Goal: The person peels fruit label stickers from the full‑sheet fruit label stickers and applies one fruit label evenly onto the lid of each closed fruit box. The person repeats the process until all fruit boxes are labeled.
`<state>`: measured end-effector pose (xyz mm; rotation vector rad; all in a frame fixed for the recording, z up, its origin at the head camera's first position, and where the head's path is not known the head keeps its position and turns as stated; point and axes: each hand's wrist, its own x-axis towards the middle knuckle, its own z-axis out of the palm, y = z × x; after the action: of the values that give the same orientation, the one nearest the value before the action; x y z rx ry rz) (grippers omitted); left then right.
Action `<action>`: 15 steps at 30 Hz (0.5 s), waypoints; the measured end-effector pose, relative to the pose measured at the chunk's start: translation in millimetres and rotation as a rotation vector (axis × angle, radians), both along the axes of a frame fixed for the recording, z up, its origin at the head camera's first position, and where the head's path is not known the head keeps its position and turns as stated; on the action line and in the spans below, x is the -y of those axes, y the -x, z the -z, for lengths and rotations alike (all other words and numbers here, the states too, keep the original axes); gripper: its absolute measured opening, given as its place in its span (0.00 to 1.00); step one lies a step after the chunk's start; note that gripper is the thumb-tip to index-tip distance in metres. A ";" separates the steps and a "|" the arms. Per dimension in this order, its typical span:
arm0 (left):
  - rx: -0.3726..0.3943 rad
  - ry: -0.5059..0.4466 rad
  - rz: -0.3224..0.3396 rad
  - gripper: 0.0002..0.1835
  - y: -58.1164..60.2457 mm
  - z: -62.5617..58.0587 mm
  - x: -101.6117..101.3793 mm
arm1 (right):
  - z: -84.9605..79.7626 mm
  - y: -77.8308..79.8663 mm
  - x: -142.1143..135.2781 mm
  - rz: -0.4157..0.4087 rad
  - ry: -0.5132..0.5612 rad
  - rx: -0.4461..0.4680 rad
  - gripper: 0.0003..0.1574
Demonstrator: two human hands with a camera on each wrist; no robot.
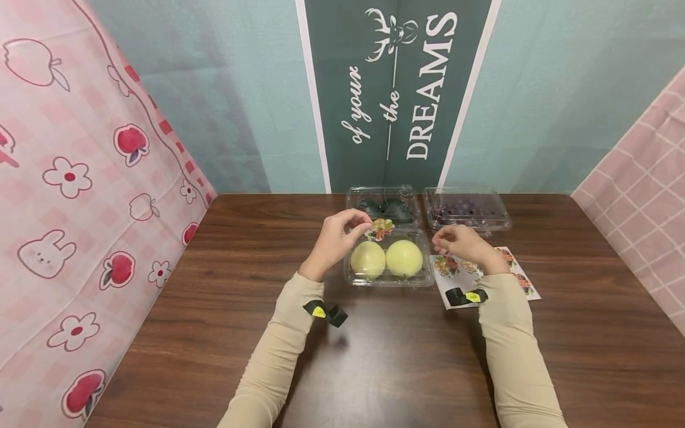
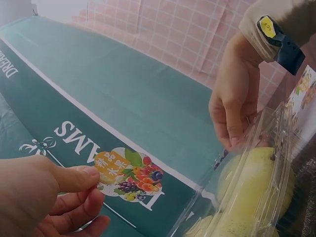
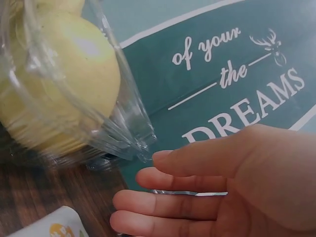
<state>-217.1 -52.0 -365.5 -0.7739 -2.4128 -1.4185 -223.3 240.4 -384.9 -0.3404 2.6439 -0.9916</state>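
Between thumb and forefinger, my left hand (image 1: 338,238) pinches a fruit-printed sticker (image 2: 131,174) by its edge. The sticker is held above a clear plastic clamshell box (image 1: 389,281), which contains two round yellow-green fruits (image 1: 404,258). On the box's other side is my right hand (image 1: 464,245), its fingers loosely bent and nothing gripped in them. In the right wrist view, its thumb tip is right at the corner of the clear box (image 3: 129,123).
Under and beside my right hand lies a sheet of fruit stickers (image 1: 518,273). Behind stand a clear box with dark green fruits (image 1: 382,209) and another with dark purple fruit (image 1: 465,212), near the back curtain (image 1: 214,119). A patterned pink cloth (image 1: 96,208) hangs at left.
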 end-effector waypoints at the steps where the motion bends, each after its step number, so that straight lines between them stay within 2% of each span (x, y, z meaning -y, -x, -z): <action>1: 0.002 0.001 0.000 0.05 0.1 0.1 0.0 | 0.9 0.5 0.2 0.010 0.014 0.013 0.17; 6: 0.006 0.010 -0.002 0.05 1.1 1.4 0.6 | 4.6 3.0 0.5 0.055 0.099 0.082 0.20; 15: 0.066 0.012 0.026 0.06 1.5 3.5 -0.4 | 12.9 7.1 -3.3 0.144 0.345 0.324 0.28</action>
<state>-218.7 -51.6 -369.1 -0.7763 -2.4706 -1.4632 -230.4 243.7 -397.8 -0.0523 2.2291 -1.4211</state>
